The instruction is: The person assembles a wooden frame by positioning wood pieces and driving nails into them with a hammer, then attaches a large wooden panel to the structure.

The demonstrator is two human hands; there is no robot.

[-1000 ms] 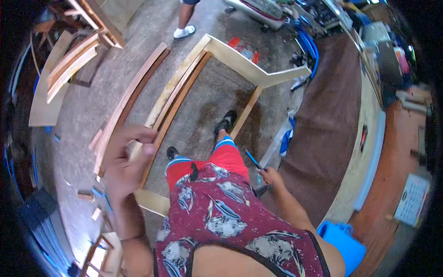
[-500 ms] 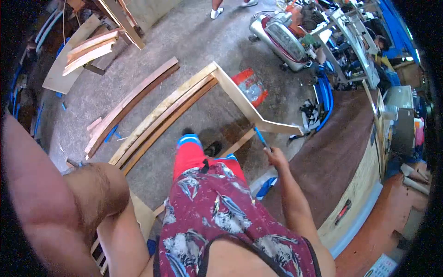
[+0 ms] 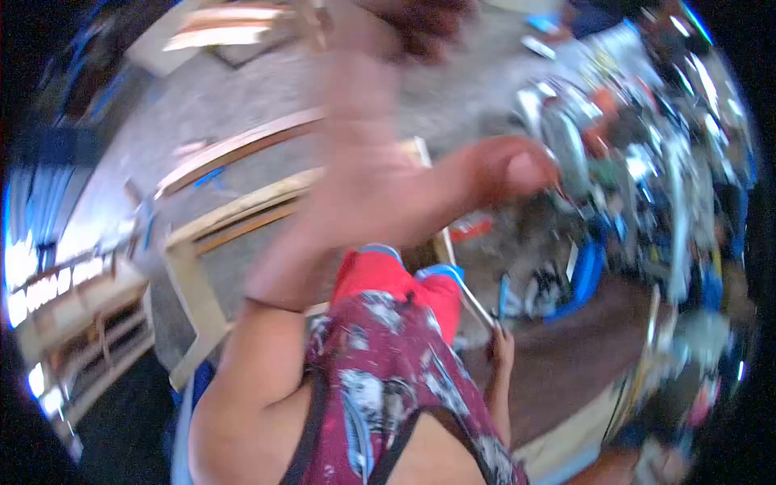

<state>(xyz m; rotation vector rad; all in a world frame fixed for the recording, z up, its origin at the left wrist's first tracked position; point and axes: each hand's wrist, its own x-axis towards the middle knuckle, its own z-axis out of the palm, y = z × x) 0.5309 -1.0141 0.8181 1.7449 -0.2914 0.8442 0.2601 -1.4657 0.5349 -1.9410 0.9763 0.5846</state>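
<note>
My left hand [image 3: 364,186] is raised close to the camera, blurred, its thumb stretched to the right; it is open and holds nothing visible. Lower right, my right hand [image 3: 503,346] is closed around a thin blue tool [image 3: 503,297] that points upward. A wooden frame [image 3: 190,283] with curved rails lies on the floor before my legs, partly hidden by my left forearm and hand. Beyond it rests a separate curved wooden piece [image 3: 242,147].
Stacked wood strips [image 3: 222,36] lie at the upper left. A brown sheet [image 3: 566,356] spreads at the right, near a blue curved object [image 3: 588,271] and blurred clutter. A wooden rack [image 3: 89,331] stands at the left.
My left hand has come up in front of the camera, where the raised arm was seen at the left. The view has shifted and blurred; my right hand still holds the blue tool.
</note>
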